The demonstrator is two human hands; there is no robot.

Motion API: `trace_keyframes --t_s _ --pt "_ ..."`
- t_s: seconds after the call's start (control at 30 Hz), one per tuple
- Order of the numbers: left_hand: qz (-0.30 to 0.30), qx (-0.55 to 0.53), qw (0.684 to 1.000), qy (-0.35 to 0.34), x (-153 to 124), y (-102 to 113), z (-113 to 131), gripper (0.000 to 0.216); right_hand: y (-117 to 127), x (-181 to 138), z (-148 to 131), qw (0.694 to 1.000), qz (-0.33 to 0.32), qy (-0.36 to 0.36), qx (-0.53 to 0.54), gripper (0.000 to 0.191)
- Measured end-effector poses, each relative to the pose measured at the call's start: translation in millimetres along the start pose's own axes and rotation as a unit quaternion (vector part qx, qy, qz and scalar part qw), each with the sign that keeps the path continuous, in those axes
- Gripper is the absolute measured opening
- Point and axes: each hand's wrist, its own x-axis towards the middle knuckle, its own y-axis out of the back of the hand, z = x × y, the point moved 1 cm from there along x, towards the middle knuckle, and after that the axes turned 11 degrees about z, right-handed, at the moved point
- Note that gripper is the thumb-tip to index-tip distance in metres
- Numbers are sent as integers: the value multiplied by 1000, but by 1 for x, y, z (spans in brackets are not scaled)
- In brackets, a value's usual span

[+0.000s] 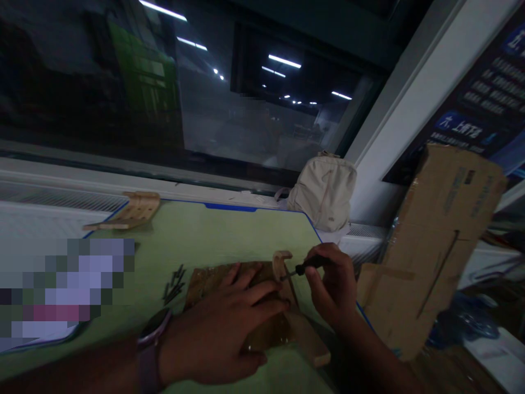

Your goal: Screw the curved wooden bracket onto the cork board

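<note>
My left hand [229, 323] lies spread and flat on a brown board [200, 282] on the table, its fingers reaching the board's right side. Along that side runs a lighter wooden piece [308, 335] with a curled upper end. A screwdriver [309, 265] with a black handle is gripped in my right hand [334, 282], its shaft pointing left and its tip at the wood beside the curled end. Whether the tip sits in a screw is too small to tell. Left of the board lie several dark screws [174, 284] in a loose pile.
A wooden piece with holes [141, 209] rests at the table's [197, 235] back left corner. A pixelated patch covers the left side. Behind the table stands a beige backpack [326, 189] by the window. A large cardboard box [441, 241] and a clear plastic bottle [467, 317] are at the right.
</note>
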Motion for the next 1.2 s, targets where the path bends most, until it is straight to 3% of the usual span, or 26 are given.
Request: trace_keyframes --t_s 0.13,0.23,0.4,0.53,0.6,0.8,0.97,1.07,1.2 --pt "16 3 1000 -11 0 -3 -1 78 3 1 -10 997 -73 14 12 41" --pt "22 -1 1000 -16 1 -2 -1 77 0 2 -14 995 -94 0 33 47" --pt "-1 7 1000 -8 0 0 0 81 -5 3 -9 994 7 -72 77 39" --pt "24 -13 999 -24 -3 -4 -5 75 -1 7 -4 994 78 -69 25 25" --pt "35 -14 999 -32 -4 -7 -8 74 2 9 -5 997 68 -49 -2 17" --pt "65 15 996 -60 -5 -11 -9 73 6 5 -12 999 -28 -43 10 32" --pt "77 13 994 -72 -4 -11 -10 73 4 6 -9 993 9 -95 69 34" --pt "76 15 994 -72 -3 -10 -10 74 7 11 -6 998 28 -51 32 32" --pt "71 25 994 -75 -2 -9 -8 74 16 12 -8 998 -16 28 -58 29"
